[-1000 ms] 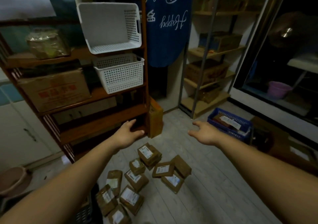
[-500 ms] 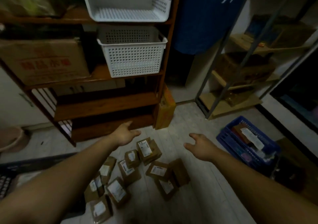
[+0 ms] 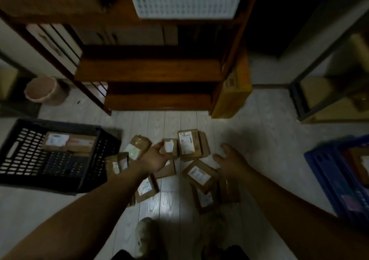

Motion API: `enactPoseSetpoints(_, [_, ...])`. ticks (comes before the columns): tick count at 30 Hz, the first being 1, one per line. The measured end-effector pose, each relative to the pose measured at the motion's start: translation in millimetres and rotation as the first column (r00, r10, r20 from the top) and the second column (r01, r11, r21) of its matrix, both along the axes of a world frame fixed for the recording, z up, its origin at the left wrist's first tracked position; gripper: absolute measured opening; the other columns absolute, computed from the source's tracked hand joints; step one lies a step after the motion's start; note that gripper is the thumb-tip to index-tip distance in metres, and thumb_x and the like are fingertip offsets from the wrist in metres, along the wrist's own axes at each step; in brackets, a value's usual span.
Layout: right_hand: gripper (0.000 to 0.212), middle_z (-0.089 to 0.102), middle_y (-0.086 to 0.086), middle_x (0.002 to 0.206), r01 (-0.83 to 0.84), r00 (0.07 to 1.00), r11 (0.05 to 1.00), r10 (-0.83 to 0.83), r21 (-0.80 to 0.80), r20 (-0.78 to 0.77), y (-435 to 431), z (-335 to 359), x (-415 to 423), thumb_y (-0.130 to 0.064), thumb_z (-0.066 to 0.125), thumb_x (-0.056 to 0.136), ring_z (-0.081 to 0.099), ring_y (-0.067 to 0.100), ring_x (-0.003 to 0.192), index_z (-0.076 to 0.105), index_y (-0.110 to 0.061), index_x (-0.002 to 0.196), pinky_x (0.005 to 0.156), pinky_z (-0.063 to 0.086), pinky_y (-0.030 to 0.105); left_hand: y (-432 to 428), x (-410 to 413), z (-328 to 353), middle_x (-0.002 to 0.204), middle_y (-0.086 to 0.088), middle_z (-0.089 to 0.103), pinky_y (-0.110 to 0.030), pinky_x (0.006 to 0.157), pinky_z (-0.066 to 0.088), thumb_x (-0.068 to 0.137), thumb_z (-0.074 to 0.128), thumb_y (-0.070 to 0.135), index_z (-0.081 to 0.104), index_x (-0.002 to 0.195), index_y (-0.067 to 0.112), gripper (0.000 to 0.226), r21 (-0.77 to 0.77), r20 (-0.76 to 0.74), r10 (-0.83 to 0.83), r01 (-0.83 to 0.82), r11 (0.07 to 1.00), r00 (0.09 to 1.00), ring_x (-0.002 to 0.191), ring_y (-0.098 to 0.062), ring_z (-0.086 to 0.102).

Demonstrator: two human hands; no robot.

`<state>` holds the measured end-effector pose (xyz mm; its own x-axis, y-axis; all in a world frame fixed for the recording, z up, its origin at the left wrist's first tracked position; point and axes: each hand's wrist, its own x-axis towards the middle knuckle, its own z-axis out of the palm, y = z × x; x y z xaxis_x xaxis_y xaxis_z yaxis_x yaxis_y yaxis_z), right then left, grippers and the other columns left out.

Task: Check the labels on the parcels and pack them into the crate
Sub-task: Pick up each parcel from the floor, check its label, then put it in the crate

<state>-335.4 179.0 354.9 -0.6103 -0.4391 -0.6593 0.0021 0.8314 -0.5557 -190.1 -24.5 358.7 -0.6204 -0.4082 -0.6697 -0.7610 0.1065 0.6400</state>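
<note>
One flat brown labelled cardboard parcel (image 3: 68, 144) already lies in the black perforated plastic crate (image 3: 18, 156) at left. About ten small brown parcels (image 3: 186, 145) remain scattered on the pale plank floor (image 3: 269, 156). The left hand (image 3: 154, 159) and right hand (image 3: 232, 163) hover over them, each grip spread and empty.

— What's down on the floor (image 3: 259, 150)?
— Brown parcels (image 3: 187, 146) scattered in a loose cluster, white labels up. A black crate (image 3: 40, 160) sits left, a blue crate (image 3: 339, 180) right, a pink bucket (image 3: 43, 91) beside the wooden shelf (image 3: 149, 70).
</note>
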Motion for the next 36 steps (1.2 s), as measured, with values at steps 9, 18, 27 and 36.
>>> enactPoseSetpoints(9, [0.032,0.056,-0.011,0.107,-0.040,0.994,0.987,0.023,-0.156,-0.107,-55.6,-242.5,-36.1,-0.034,0.054,0.092,0.044,-0.009,0.066,0.050,-0.028,0.123,0.053,0.033,0.009,-9.2,-47.5,-246.2,0.126,-0.009,0.057,-0.021,0.077,0.053,0.089,0.059,0.034,0.022,0.148,0.015,0.072,-0.043,0.077,0.063,-0.060,0.997,0.995,0.097,-0.023,0.063])
enactPoseSetpoints(18, [0.052,0.055,0.002,0.128,0.110,0.991,0.959,-0.127,-0.260,-0.047,-81.9,-412.7,-41.5,-0.042,0.053,0.091,0.053,0.006,0.081,0.039,-0.026,0.139,0.056,0.034,0.018,-9.2,-82.1,-415.4,0.108,0.001,0.065,-0.025,0.071,0.053,0.090,0.052,0.049,0.047,0.126,0.019,0.047,0.108,-0.086,0.156,-0.146,0.983,0.984,0.089,-0.014,0.062])
enactPoseSetpoints(27, [0.055,0.059,-0.009,0.120,0.200,0.937,0.721,-0.338,-0.663,-0.085,-102.2,-366.8,-36.0,-0.021,0.061,0.088,0.058,0.009,0.103,0.037,-0.034,0.136,0.078,0.046,0.024,-13.0,-80.3,-371.3,0.115,0.018,0.052,-0.018,0.076,0.046,0.092,0.055,0.028,0.026,0.135,0.040,0.053,0.162,-0.472,0.211,-0.151,0.975,0.856,0.096,0.000,0.056])
enactPoseSetpoints(36, [0.060,0.049,-0.045,0.111,0.066,0.881,0.502,-0.435,-0.862,-0.186,-127.4,-314.0,-16.3,-0.039,0.059,0.085,0.047,-0.021,0.104,0.029,-0.050,0.136,0.070,0.043,0.003,-54.2,-72.9,-302.6,0.133,0.002,0.052,-0.018,0.076,0.052,0.087,0.061,0.016,0.030,0.140,0.039,0.066,0.051,-0.786,0.112,-0.116,0.992,0.608,0.114,-0.012,0.057])
